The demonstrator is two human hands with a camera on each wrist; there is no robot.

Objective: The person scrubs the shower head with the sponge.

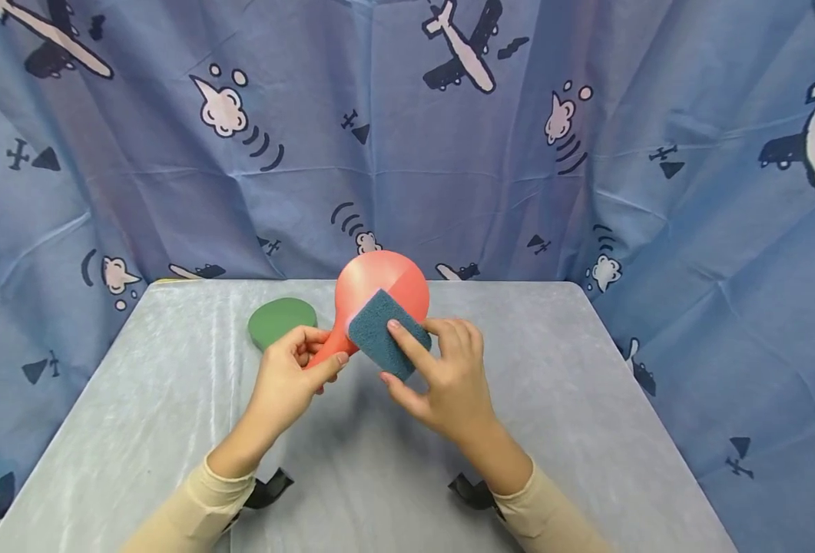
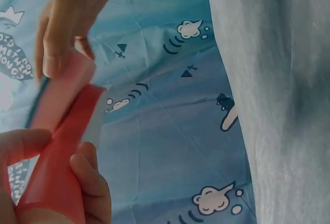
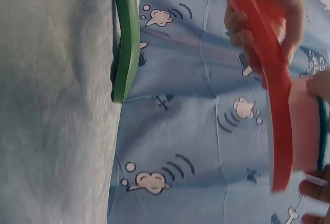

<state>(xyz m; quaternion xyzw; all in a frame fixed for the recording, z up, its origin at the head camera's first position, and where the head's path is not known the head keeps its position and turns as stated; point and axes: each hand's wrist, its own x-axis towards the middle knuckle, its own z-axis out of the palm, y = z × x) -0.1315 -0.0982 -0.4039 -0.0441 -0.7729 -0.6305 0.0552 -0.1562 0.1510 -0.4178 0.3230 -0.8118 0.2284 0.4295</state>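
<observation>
My left hand (image 1: 289,376) grips the handle of a red, round-headed paddle (image 1: 372,273), thumb over the handle and the other fingers behind. The paddle is raised above the table with its head up. My right hand (image 1: 448,376) holds a sponge (image 1: 382,334) with a dark teal scouring side and a pink body (image 3: 304,126). The index finger lies across the teal face, with the thumb at the lower edge. The pink side lies against the paddle's face in the right wrist view, and the sponge covers the lower part of the head.
A similar green paddle (image 1: 279,319) lies on the grey cloth-covered table (image 1: 552,369), behind my left hand; its handle is hidden in the head view. A blue curtain (image 1: 310,153) printed with planes hangs round the table's back and sides.
</observation>
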